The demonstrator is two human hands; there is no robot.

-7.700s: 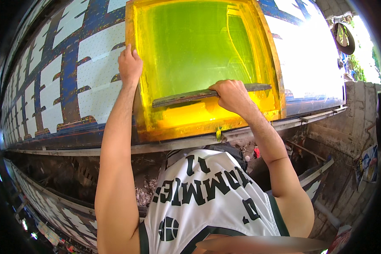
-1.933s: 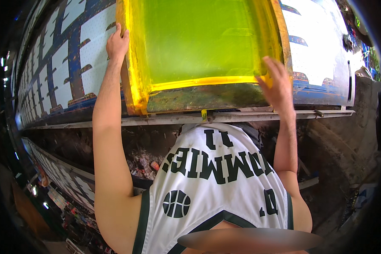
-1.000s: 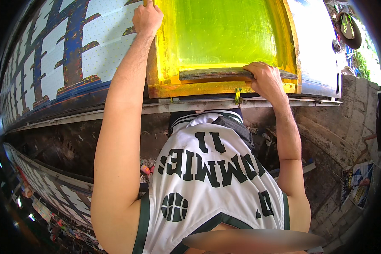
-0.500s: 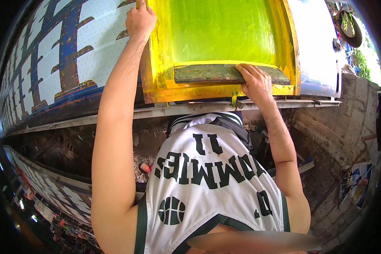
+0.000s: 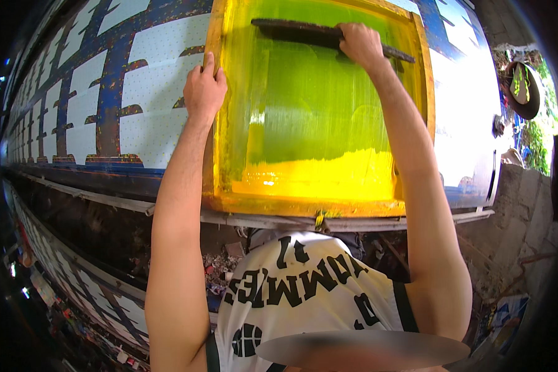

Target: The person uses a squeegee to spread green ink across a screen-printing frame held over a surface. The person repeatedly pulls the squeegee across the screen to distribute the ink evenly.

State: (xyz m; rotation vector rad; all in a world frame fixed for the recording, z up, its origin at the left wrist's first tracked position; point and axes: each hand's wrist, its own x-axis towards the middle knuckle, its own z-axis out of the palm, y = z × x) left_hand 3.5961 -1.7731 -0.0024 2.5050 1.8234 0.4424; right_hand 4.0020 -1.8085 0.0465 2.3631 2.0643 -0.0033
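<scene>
A wooden screen printing frame (image 5: 304, 206), stained yellow, lies on the long table in front of me. My left hand (image 5: 204, 92) is closed over its left rail, index finger extended along the wood. Near the frame's far end, my right hand (image 5: 361, 44) grips a dark, long squeegee (image 5: 297, 30) right of its middle; the blade lies across the mesh, slightly tilted. Glossy yellow ink (image 5: 319, 177) pools along the near end of the mesh (image 5: 310, 118), which looks green beyond it. A yellow-stained knot (image 5: 320, 218) hangs at the near rail.
White dotted fabric pieces (image 5: 164, 74) lie in rows on the blue table (image 5: 108, 133) to the left. A metal rail (image 5: 124, 202) runs along the near edge. At right are a concrete block wall (image 5: 521, 211) and a hanging round dark object (image 5: 522, 90). Another table of pieces (image 5: 74, 245) stands behind me.
The squeegee has travelled from the near end of the mesh to the far end in my right hand. More of the frame shows, with yellow ink at its near end. My left hand stays on the left rail.
</scene>
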